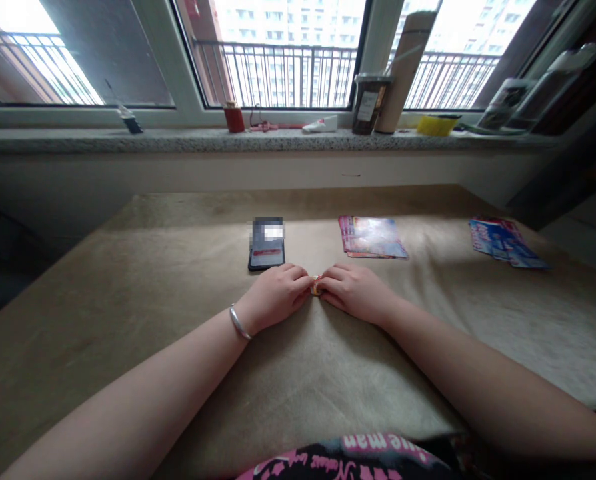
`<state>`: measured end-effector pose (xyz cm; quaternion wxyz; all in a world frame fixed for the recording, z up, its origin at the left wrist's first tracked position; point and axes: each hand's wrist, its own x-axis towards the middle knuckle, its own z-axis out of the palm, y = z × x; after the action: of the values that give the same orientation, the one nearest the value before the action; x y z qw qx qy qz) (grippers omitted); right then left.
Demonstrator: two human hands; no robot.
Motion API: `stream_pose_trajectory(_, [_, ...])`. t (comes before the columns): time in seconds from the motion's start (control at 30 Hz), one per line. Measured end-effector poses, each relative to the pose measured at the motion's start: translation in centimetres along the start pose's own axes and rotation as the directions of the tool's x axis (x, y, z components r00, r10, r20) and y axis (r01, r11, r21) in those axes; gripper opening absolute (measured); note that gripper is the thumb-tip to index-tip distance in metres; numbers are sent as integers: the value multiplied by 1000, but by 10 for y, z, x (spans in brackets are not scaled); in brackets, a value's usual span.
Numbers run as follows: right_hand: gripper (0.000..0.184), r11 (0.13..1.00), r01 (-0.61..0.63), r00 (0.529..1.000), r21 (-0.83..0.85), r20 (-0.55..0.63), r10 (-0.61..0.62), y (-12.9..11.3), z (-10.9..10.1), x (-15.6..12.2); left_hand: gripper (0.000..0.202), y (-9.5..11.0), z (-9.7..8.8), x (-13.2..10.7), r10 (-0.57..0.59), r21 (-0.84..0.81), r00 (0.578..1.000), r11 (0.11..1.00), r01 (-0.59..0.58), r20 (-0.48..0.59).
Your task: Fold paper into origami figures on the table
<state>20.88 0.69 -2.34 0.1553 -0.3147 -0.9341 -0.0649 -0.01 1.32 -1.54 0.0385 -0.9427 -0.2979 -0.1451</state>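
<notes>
Near the middle of the table, both hands meet at a small card-like piece [317, 287] with yellow, orange and white colours; most of it is hidden by the fingers. My left hand [278, 293], with a silver bangle on its wrist, pinches the left side of it. From the right, my right hand [353, 288] closes its fingers on the other side. A dark phone [267, 253] lies flat just beyond my left hand, its upper part blurred out. Past my right hand lies a fanned stack of colourful cards [373, 237].
A second spread of blue and red cards [508, 243] lies at the table's right. Behind the brown table [188, 227], a stone windowsill [188, 141] bears a red jar [234, 118], a white tube [321, 125], a dark container [369, 103], a tall cylinder [405, 73] and a yellow item [437, 125].
</notes>
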Motion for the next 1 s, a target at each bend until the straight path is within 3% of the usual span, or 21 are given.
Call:
stream_pose_trajectory(0.27, [19,996,-19,999,-88,-36,16,-8,-5,2,17,-2,1,0,-2,-51,1000,999,2,-16])
stream_pose_trajectory(0.77, [26,997,20,999,-74,46,-17,-6,-3,4,19,-2,1,0,25,-14,999,1000,-25,-28])
stream_pose_trajectory(1.0, [20,998,-6,1000,-63,-1,6,-6,2,3,19,-2,1,0,37,16,999,999,-37,-5])
